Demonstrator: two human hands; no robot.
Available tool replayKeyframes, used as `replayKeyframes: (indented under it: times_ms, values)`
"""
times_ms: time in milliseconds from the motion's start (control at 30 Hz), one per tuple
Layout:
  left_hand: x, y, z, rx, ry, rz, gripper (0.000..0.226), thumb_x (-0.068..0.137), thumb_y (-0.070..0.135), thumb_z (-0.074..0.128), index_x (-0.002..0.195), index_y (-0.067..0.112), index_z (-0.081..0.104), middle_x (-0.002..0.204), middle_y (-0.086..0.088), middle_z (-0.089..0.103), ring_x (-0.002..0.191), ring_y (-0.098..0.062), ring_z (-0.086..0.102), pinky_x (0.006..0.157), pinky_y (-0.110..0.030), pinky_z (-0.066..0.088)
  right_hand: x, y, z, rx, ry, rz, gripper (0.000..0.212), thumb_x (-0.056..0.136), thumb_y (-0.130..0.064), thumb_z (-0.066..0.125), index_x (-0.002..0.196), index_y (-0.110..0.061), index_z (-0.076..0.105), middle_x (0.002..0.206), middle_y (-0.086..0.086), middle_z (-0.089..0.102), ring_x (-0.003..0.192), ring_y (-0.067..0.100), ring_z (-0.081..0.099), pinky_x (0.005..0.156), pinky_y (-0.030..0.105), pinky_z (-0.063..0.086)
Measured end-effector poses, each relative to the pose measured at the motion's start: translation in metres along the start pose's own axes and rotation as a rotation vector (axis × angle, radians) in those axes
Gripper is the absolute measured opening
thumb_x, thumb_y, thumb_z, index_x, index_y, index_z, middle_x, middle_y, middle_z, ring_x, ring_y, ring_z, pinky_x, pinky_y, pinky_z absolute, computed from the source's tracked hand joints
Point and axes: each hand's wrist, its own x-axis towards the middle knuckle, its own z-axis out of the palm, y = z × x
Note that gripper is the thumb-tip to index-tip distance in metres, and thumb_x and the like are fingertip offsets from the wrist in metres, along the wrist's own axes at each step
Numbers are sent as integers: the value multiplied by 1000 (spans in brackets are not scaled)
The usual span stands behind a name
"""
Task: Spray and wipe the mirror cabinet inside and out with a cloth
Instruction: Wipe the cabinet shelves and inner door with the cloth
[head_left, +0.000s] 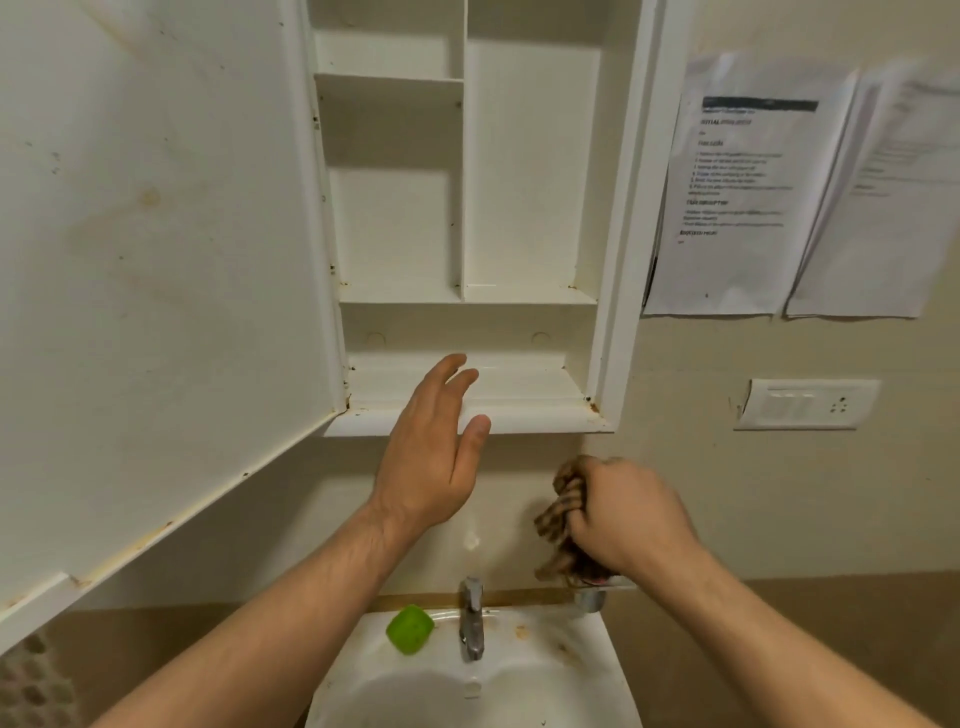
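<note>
The white mirror cabinet (618, 260) hangs on the wall with its door (156, 260) swung open to the left, stained inner face toward me. Its shelves hold nothing. My left hand (434, 457) is raised in front of the cabinet's bottom ledge (530, 415), fingers straight and spread; whether it touches the ledge I cannot tell. My right hand (628, 512) sits lower right, below the cabinet, and grips a bunched brown checked cloth (561, 514). No spray bottle is in view.
A white washbasin (582, 670) sits below, with a metal tap (471, 618) and a green soap bar (409, 630) on its rim. Two printed sheets (748, 187) hang on the wall to the right, above a white switch plate (808, 404).
</note>
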Motion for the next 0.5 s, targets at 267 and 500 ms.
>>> replayKeyframes:
  times_ms: [267, 500]
  values:
    - [0, -14, 7, 71, -37, -95, 54, 105, 44, 36, 150, 15, 45, 163, -1, 33, 147, -18, 35, 117, -37, 38, 55, 29, -16, -104, 255, 47, 76, 93, -39, 58, 160, -35, 24, 130, 5, 56, 82, 24, 63, 58, 33, 50]
    - [-8, -20, 12, 79, -48, -101, 55, 105, 44, 36, 150, 14, 43, 164, -1, 31, 148, -20, 34, 116, -40, 38, 29, -1, 30, 277, 211, 105, 67, 93, -29, 51, 154, -20, 24, 90, 4, 67, 68, 29, 66, 62, 41, 58]
